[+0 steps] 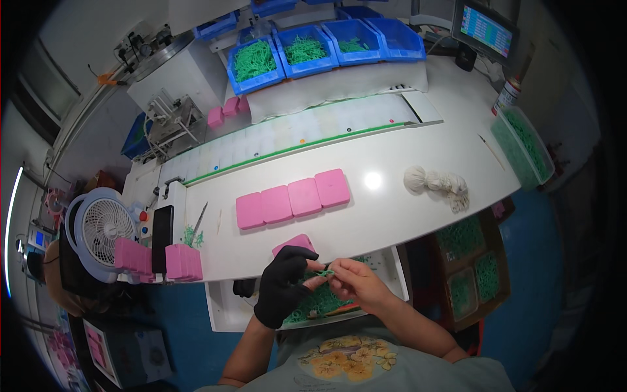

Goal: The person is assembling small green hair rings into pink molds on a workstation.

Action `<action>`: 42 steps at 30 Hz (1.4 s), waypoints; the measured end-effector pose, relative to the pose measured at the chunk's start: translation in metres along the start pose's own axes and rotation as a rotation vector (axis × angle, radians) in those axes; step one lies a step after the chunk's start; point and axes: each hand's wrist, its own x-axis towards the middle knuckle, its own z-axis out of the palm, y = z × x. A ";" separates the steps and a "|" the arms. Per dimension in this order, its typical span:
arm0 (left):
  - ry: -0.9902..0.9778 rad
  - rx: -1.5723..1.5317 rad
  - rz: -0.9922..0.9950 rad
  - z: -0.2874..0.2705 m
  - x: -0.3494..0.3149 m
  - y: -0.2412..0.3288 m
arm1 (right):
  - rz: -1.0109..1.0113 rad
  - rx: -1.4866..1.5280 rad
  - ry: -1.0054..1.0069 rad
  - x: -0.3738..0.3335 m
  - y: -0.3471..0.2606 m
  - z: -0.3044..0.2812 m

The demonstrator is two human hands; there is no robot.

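My left hand (282, 291) wears a black glove with bare thumb and index tips. It pinches a small green plastic piece (325, 273) from one side. On the other side, the fingertips of my bare right hand (358, 281) are closed on the same piece. Its exact shape is too small to make out. Both hands hover over a pulled-out white drawer (221, 315) with many loose green pieces (323, 302) inside. Just beyond my left hand, a pink block (295, 244) lies at the table's front edge, partly covered by the glove.
A row of pink blocks (290, 201) lies mid-table, before a conveyor strip (300, 134). Blue bins (258, 81) stand behind. Rightward are a knotted cloth (434, 183) and a tub (545, 171) of green pieces. Tweezers (200, 222), stacked pink blocks (183, 262) and a fan (108, 225) stand left.
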 end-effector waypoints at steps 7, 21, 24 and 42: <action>0.080 0.063 -0.020 0.001 0.001 0.013 | -0.383 -0.446 0.173 -0.006 -0.007 0.002; 0.170 0.343 0.259 0.006 0.002 0.000 | -0.671 -0.938 0.295 -0.010 -0.013 0.015; 0.178 0.359 0.249 0.007 -0.001 -0.001 | -0.674 -0.940 0.294 -0.011 -0.012 0.016; 0.194 0.461 0.387 0.005 0.004 -0.008 | -0.632 -0.861 0.285 -0.005 -0.012 0.014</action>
